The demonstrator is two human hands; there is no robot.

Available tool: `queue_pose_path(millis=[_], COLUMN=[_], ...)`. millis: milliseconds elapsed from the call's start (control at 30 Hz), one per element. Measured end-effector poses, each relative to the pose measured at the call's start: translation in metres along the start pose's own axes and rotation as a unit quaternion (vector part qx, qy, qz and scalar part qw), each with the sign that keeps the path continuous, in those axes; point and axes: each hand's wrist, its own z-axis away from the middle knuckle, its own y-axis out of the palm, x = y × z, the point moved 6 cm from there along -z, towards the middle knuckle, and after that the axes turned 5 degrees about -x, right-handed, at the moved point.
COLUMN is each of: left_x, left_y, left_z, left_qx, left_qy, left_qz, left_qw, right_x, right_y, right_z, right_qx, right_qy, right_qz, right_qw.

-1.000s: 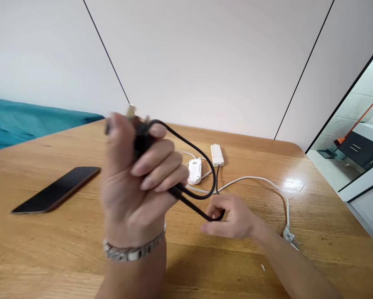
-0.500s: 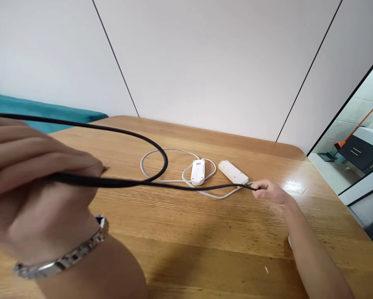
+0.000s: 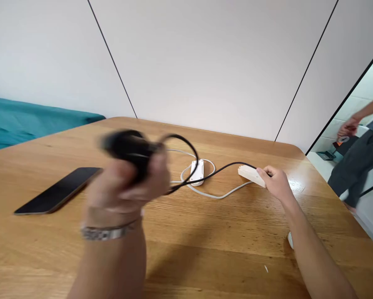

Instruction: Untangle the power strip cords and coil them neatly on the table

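My left hand (image 3: pixel 127 187), blurred by motion, is closed around a chunky black object (image 3: pixel 128 149) that looks like a plug. A black cable (image 3: pixel 192 149) loops out from it and runs right across the table. My right hand (image 3: pixel 275 182) pinches the cable's other stretch together with the near end of a white power strip (image 3: pixel 251 173), which is slightly tilted. A grey cord (image 3: pixel 219 197) winds from the strip around a white block (image 3: pixel 197 171) lying on the wood. Smearing hides the black object's details.
The wooden table (image 3: pixel 217 249) meets a pale panelled wall. A dark phone-like slab (image 3: pixel 58 191) lies at left, and a small white item (image 3: pixel 290 240) sits beside my right forearm. Teal upholstery (image 3: pixel 39 120) is behind left. Another person (image 3: pixel 357 155) stands beyond the doorway at right.
My left hand has swung right and away from the camera, uncovering the dark slab. The power strip has shifted right, its end now in my right hand. A person has appeared in the doorway.
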Motion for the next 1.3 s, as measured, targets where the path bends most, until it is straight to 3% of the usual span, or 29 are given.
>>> queue_pose_path(millis=[33,133,233,367,500,567,667,833,933,1067,1200,1300], left_x=[0.014,0.062,0.104,0.135,0.133,0.133,0.135,0.133,0.13,0.131,0.131,0.127], left_y=[0.027,0.09,0.111,0.096,0.085,0.084,0.085,0.089,0.085,0.079,0.073,0.067], left_z=[-0.001,-0.008,-0.025,-0.039,-0.039,-0.039,-0.04,-0.04,-0.041,-0.048,-0.054,-0.054], left_qx=[0.057,0.149,0.108,-0.043,-0.134,-0.154,-0.123,0.064,0.107,0.088,-0.006,-0.081], left_qy=[-0.033,-0.084,-0.078,-0.082,-0.062,-0.092,-0.139,-0.194,-0.196,-0.195,-0.174,-0.147], left_qz=[-0.027,-0.103,-0.079,0.01,0.11,0.154,0.183,0.077,0.095,0.16,0.145,0.097], left_qw=[0.997,0.98,0.988,0.996,0.983,0.972,0.966,0.976,0.97,0.964,0.974,0.981], right_x=[0.006,0.027,0.052,0.074,0.081,0.082,0.077,0.055,0.049,0.059,0.077,0.081], right_y=[-0.003,-0.007,0.002,0.023,0.043,0.05,0.056,0.042,0.031,0.037,0.048,0.058], right_z=[0.002,0.016,0.033,0.052,0.061,0.063,0.062,0.045,0.038,0.045,0.062,0.069], right_qx=[-0.038,-0.094,-0.074,-0.053,-0.036,-0.024,-0.012,-0.067,-0.09,-0.039,-0.025,-0.005], right_qy=[0.009,0.018,-0.028,-0.105,-0.125,-0.129,-0.106,-0.013,0.012,-0.043,-0.185,-0.235], right_qz=[-0.038,-0.149,-0.206,-0.203,-0.203,-0.207,-0.237,-0.333,-0.345,-0.25,-0.121,-0.057], right_qw=[0.999,0.984,0.975,0.972,0.971,0.969,0.966,0.94,0.934,0.966,0.975,0.97])
